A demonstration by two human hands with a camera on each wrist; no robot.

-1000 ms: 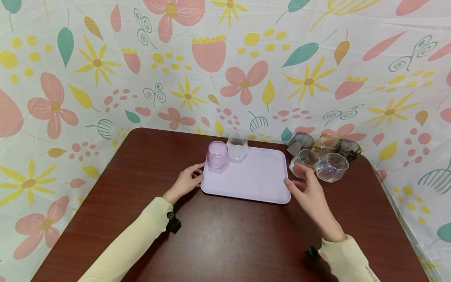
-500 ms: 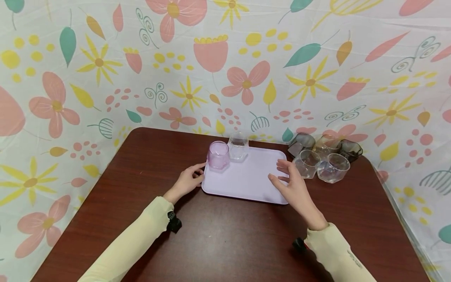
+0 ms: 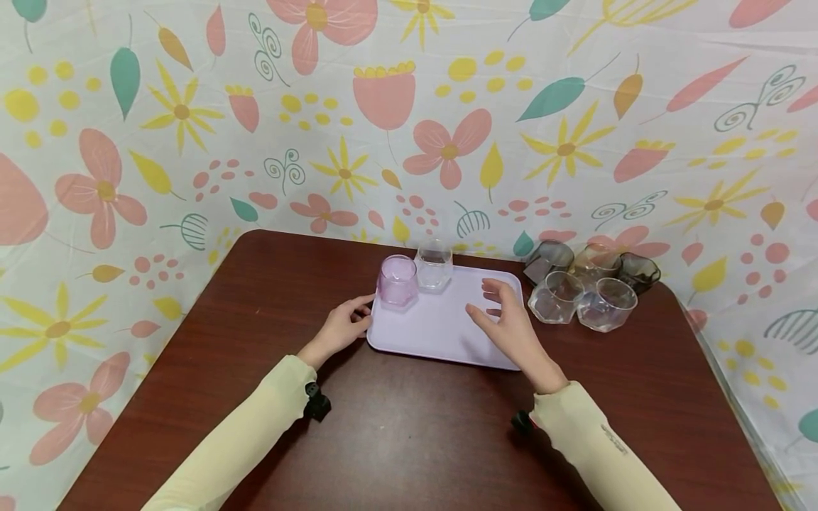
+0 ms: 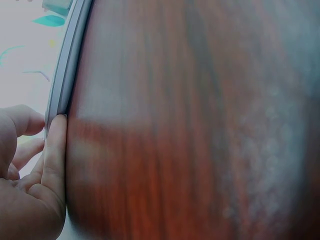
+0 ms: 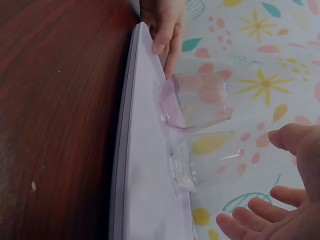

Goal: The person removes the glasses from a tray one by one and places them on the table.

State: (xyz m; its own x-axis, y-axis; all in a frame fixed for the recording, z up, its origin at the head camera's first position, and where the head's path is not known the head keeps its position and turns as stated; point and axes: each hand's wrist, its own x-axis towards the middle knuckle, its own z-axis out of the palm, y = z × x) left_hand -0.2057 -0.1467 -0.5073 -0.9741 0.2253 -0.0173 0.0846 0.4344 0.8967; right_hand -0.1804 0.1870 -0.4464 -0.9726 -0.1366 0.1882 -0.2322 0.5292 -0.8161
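Observation:
A lilac tray [image 3: 441, 328] lies on the table with two glasses at its left end. One is a pink glass [image 3: 397, 284]; just behind it to the right stands a clear glass [image 3: 434, 267]. My left hand [image 3: 339, 326] holds the tray's left edge between thumb and fingers, close beside the pink glass; the left wrist view shows the fingers [image 4: 56, 137] against the rim. Over the tray's right part hovers my right hand [image 3: 511, 328], fingers spread and slightly bent, holding nothing. In the right wrist view it is apart from both glasses.
Right of the tray several more glasses are grouped: two clear ones in front, one of them a clear tumbler [image 3: 606, 305], and behind them a grey glass [image 3: 548, 261], an amber glass [image 3: 591, 261] and a dark glass [image 3: 639, 272]. A flowered cloth [image 3: 409, 142] hangs behind the brown table [image 3: 409, 440].
My right hand has moved left, from the tray's right edge beside the clear glasses to above the tray. The left hand, tray and glasses have kept their places.

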